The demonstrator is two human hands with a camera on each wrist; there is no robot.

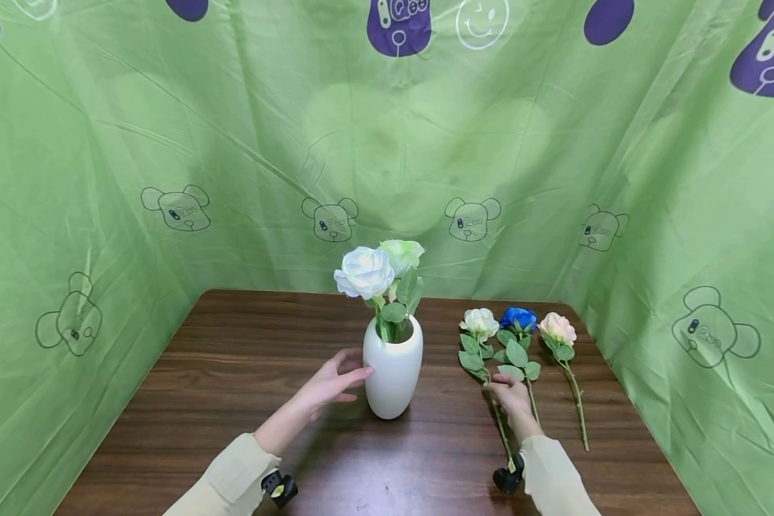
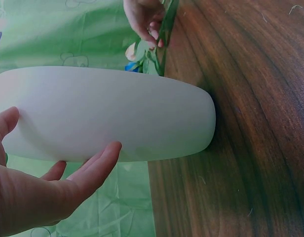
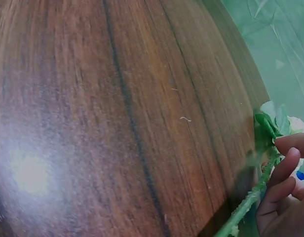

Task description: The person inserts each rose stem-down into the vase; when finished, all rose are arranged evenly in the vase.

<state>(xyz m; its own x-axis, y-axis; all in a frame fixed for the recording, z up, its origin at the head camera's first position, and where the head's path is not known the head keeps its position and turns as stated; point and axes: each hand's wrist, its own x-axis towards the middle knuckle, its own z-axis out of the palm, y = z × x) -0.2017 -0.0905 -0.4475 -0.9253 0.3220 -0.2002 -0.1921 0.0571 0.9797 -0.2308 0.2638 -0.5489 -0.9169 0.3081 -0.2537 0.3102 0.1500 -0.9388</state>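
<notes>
A white vase (image 1: 392,373) stands upright on the table, holding a white rose (image 1: 364,272) and a pale green flower (image 1: 403,254). My left hand (image 1: 332,383) is at the vase's left side, fingers spread and fairly straight, fingertips right at its wall. In the left wrist view the vase (image 2: 107,113) fills the middle, beside the left hand (image 2: 53,192). On the right, my right hand (image 1: 511,400) pinches the leafy stem of a cream-white rose (image 1: 480,325) between thumb and fingers. The right wrist view shows its thorny green stem (image 3: 248,201) at the right hand (image 3: 285,192).
Beside the right hand lies a blue rose (image 1: 519,319), partly behind it. Farther right lies a pale pink rose (image 1: 557,329) with a long stem. The dark wooden table (image 1: 232,358) is enclosed by green patterned cloth (image 1: 245,165).
</notes>
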